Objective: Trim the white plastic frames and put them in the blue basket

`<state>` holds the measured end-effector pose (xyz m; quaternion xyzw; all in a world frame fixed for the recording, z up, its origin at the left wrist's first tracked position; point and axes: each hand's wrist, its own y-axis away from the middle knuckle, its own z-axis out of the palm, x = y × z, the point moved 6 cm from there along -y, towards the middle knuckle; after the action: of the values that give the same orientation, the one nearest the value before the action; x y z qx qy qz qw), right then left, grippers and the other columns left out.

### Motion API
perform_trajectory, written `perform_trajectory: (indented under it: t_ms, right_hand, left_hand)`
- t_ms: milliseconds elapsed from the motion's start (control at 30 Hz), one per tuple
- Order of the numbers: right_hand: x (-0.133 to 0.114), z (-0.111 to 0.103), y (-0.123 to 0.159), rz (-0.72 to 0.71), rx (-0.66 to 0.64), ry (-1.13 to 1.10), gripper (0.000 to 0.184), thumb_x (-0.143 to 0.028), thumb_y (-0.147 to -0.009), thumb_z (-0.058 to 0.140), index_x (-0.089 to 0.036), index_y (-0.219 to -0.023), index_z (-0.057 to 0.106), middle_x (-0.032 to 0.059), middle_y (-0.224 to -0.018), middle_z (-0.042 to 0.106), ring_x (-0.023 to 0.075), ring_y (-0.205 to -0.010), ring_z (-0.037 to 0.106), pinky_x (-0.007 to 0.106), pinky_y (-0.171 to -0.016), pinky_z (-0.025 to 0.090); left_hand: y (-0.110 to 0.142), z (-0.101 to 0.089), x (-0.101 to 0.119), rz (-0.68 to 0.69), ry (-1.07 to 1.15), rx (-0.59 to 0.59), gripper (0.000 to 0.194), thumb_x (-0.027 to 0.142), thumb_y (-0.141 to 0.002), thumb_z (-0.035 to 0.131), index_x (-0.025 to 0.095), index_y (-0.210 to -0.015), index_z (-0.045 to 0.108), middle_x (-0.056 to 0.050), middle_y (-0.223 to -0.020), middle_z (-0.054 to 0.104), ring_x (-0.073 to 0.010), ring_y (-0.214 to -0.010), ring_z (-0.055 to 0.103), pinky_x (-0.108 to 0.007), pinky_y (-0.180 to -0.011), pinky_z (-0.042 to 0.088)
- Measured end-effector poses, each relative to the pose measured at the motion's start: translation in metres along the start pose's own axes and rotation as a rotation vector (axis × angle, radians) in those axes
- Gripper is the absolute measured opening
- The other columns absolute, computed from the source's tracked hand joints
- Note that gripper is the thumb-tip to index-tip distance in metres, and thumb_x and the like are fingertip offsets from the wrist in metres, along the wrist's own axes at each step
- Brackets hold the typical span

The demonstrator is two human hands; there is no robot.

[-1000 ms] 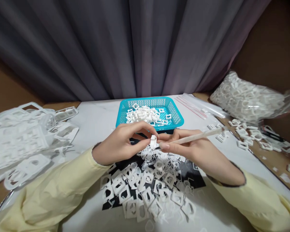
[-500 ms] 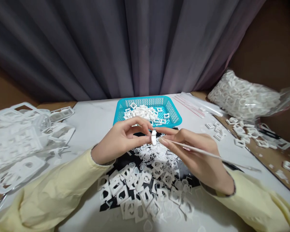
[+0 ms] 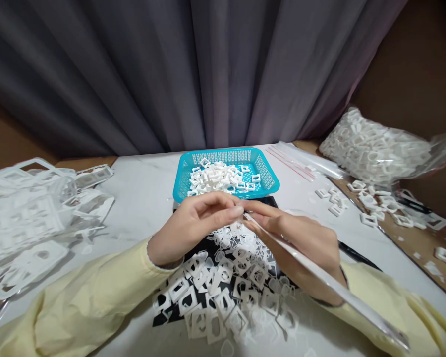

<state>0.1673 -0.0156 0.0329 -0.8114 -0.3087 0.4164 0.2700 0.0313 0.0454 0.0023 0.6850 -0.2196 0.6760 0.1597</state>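
Grey-purple curtain (image 3: pixel 223 74) folds hang across the back, with brown panels (image 3: pixel 405 74) at both sides; below them spreads the white tabletop (image 3: pixel 141 173), faintly veined. On your left lies a heap of white openwork sheets (image 3: pixel 26 218); on your right a clear bag (image 3: pixel 379 148) bulges with white pieces, more of them loose beside it. Your blue basket (image 3: pixel 273 186) sits beyond your hands, near the curtain, with small white frames (image 3: pixel 217 176) piled mostly toward its left side; clear plastic sleeves (image 3: pixel 312 161) lie to its right, some striped red. Beneath and in front of your hands is a black mat (image 3: pixel 178 307), partly covered by larger white squares (image 3: pixel 208 317) with cut-out centres; thin white scraps (image 3: pixel 252 243) lie heaped just beyond them.

Your left hand (image 3: pixel 196 218) reaches in above the mat, thumb and fingertips drawn together on a small white piece (image 3: pixel 238 224), which is mostly hidden; your right hand (image 3: pixel 301 238) meets it there, fingers clamped on a long white tool (image 3: pixel 319 277) whose shaft slants back across your right sleeve; you have its tip at the left fingertips, though its exact contact cannot be told. Partly behind your right wrist, a slim black object (image 3: pixel 357 255) rests on the tabletop.
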Motion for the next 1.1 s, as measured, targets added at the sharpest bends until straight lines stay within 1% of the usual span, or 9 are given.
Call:
perform_trajectory:
  t_ms: [133,200,267,333,433,600,700,933,1100]
  right_hand:
    - [0.001,-0.004,-0.003,-0.001,-0.047,-0.019,0.016,-0.004,-0.084,0.057,-0.02,-0.079,0.056,0.0055,-0.094,0.071,0.0188,-0.106,0.063,0.02,-0.072,0.057]
    - [0.003,-0.005,-0.004,0.022,-0.113,-0.02,0.016,-0.005,-0.083,0.058,-0.02,-0.087,0.058,0.0054,-0.097,0.071,0.02,-0.108,0.062,0.022,-0.074,0.057]
    - [0.004,-0.008,-0.004,0.022,-0.159,-0.004,0.017,-0.005,-0.083,0.057,-0.02,-0.092,0.058,0.0063,-0.109,0.068,0.0195,-0.11,0.061,0.023,-0.079,0.056]
    - [0.001,-0.012,-0.004,-0.005,-0.147,0.034,0.015,-0.006,-0.084,0.056,-0.02,-0.09,0.057,0.0067,-0.118,0.064,0.0173,-0.106,0.063,0.022,-0.081,0.055]
    - [-0.002,-0.016,-0.005,-0.032,-0.115,0.081,0.014,-0.006,-0.084,0.056,-0.02,-0.084,0.056,0.0053,-0.114,0.066,0.0147,-0.1,0.066,0.019,-0.08,0.055]
    - [-0.006,-0.009,-0.007,-0.08,-0.147,0.088,0.014,-0.005,-0.085,0.054,-0.018,-0.08,0.055,0.0086,-0.115,0.065,0.017,-0.108,0.062,0.025,-0.086,0.055]
    - [-0.005,-0.006,-0.007,-0.106,-0.131,0.103,0.015,-0.003,-0.086,0.052,-0.017,-0.08,0.056,0.0089,-0.113,0.066,0.0152,-0.108,0.061,0.024,-0.088,0.054]
    - [-0.004,-0.002,-0.004,-0.206,-0.176,0.112,0.017,0.0,-0.084,0.052,-0.017,-0.08,0.053,0.0113,-0.115,0.064,0.0155,-0.107,0.061,0.024,-0.088,0.054]
    - [-0.004,-0.003,-0.002,-0.188,-0.217,0.124,0.018,0.001,-0.082,0.054,-0.016,-0.086,0.052,0.0101,-0.124,0.059,0.0142,-0.109,0.059,0.021,-0.09,0.053]
  left_hand:
    - [0.002,0.0,0.002,0.022,-0.013,-0.009,0.018,0.029,-0.087,0.055,0.019,-0.076,0.065,-0.003,-0.09,0.063,-0.0174,-0.089,0.058,-0.03,-0.082,0.044]
    - [0.003,-0.001,0.002,0.015,0.002,-0.002,0.017,0.028,-0.087,0.056,0.019,-0.077,0.066,-0.004,-0.095,0.064,-0.0185,-0.091,0.058,-0.032,-0.083,0.043]
    - [0.003,-0.003,0.002,0.011,-0.009,0.016,0.018,0.03,-0.087,0.056,0.019,-0.077,0.067,-0.004,-0.096,0.065,-0.0188,-0.092,0.058,-0.031,-0.081,0.043]
    - [0.003,-0.005,0.002,0.008,-0.036,0.039,0.019,0.031,-0.087,0.056,0.02,-0.076,0.068,-0.004,-0.098,0.065,-0.0183,-0.092,0.057,-0.03,-0.08,0.042]
    - [0.003,-0.007,0.002,0.006,-0.057,0.069,0.021,0.031,-0.087,0.057,0.02,-0.074,0.068,-0.003,-0.098,0.066,-0.0185,-0.098,0.057,-0.029,-0.084,0.041]
    - [0.005,-0.004,-0.002,-0.045,-0.026,0.075,0.018,0.03,-0.088,0.055,0.02,-0.077,0.066,-0.002,-0.091,0.065,-0.018,-0.097,0.057,-0.032,-0.093,0.038]
    - [0.008,-0.002,-0.002,-0.081,-0.038,0.073,0.018,0.031,-0.089,0.053,0.021,-0.081,0.066,0.0,-0.09,0.062,-0.0164,-0.094,0.055,-0.032,-0.095,0.037]
    - [0.009,0.0,0.004,-0.104,-0.124,0.016,0.023,0.034,-0.09,0.05,0.02,-0.075,0.059,0.0,-0.083,0.058,-0.0156,-0.087,0.052,-0.029,-0.086,0.037]
    - [0.01,0.0,0.004,-0.122,-0.129,0.014,0.024,0.035,-0.091,0.048,0.02,-0.076,0.058,0.001,-0.081,0.057,-0.0145,-0.083,0.05,-0.028,-0.082,0.036]
